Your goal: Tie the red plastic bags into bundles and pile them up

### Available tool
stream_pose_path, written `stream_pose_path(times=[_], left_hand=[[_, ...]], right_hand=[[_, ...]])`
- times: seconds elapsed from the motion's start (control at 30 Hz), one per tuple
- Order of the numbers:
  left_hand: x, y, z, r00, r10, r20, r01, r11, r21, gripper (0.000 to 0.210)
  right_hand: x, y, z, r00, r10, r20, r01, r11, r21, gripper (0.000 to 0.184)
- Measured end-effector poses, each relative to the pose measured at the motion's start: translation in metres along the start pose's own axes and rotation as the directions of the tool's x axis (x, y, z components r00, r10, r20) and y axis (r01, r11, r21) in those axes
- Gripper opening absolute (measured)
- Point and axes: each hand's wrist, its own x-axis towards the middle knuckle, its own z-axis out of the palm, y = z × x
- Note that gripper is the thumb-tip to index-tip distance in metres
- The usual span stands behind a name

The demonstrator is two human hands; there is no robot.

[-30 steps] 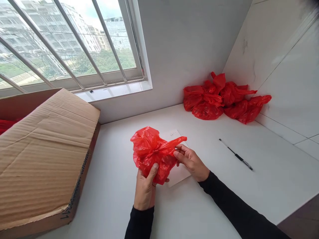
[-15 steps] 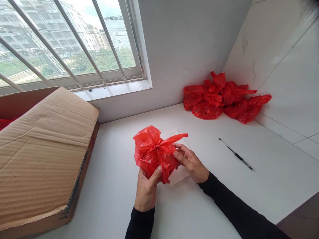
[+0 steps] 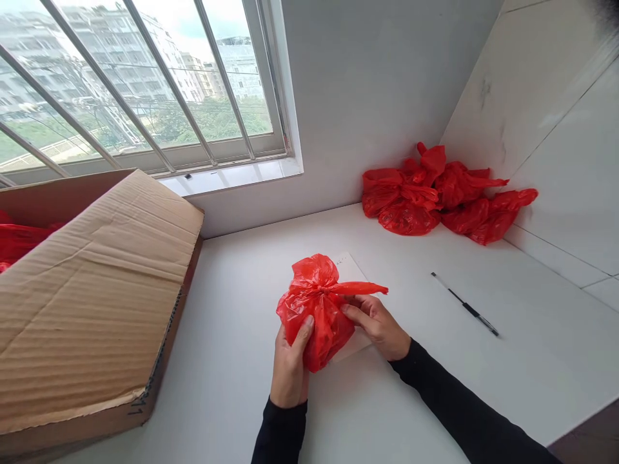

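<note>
Red bag (image 3: 327,322), knotted, fingers (image 3: 358,316) gripping both sides

I have a white counter (image 3: 227,348) before me. A cardboard box (image 3: 101,303) sits on its left, a white sheet of paper (image 3: 354,346) lies partly hidden in front of me, a pen (image 3: 465,305) rests aslant to my right, and red bags (image 3: 454,193) bunch in the far right corner.
</note>
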Motion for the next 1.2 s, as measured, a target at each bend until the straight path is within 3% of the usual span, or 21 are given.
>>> stream_pose_path(times=[0.13, 0.3, 0.47, 0.63, 0.93, 1.03, 1.2], left_hand=[[-0.001, 0.005, -0.001, 0.998, -0.066, 0.013, 0.067, 0.998, -0.022, 0.038], [-0.001, 0.006, 0.000, 0.999, -0.021, 0.043, 0.022, 1.000, -0.015, 0.039], [-0.002, 0.005, 0.000, 0.997, -0.027, 0.071, 0.025, 0.999, 0.030, 0.041], [-0.002, 0.004, 0.002, 0.996, -0.019, 0.087, 0.013, 0.998, 0.065, 0.049], [0.004, 0.005, -0.004, 0.998, -0.027, -0.058, 0.021, 0.995, -0.101, 0.044], [0.002, 0.008, -0.004, 0.997, -0.058, -0.049, 0.053, 0.995, -0.086, 0.040], [-0.003, 0.012, -0.001, 0.993, -0.115, 0.023, 0.116, 0.991, -0.061, 0.053]], right_hand=[[0.001, -0.002, 0.000, 1.000, -0.002, 0.018, 0.002, 1.000, -0.018, 0.028], [-0.001, -0.006, 0.004, 0.998, -0.033, 0.050, 0.040, 0.989, -0.143, 0.029], [-0.003, -0.005, 0.003, 0.998, -0.064, -0.002, 0.062, 0.974, -0.217, 0.019], [-0.002, -0.006, 0.004, 0.998, -0.055, -0.017, 0.051, 0.979, -0.200, 0.019], [-0.001, -0.003, 0.001, 0.999, 0.034, 0.038, -0.028, 0.990, -0.137, 0.037], [-0.001, -0.003, 0.000, 0.999, 0.022, 0.045, -0.015, 0.989, -0.149, 0.035], [0.002, 0.001, -0.001, 0.997, -0.012, -0.071, 0.008, 0.998, -0.061, 0.028]])
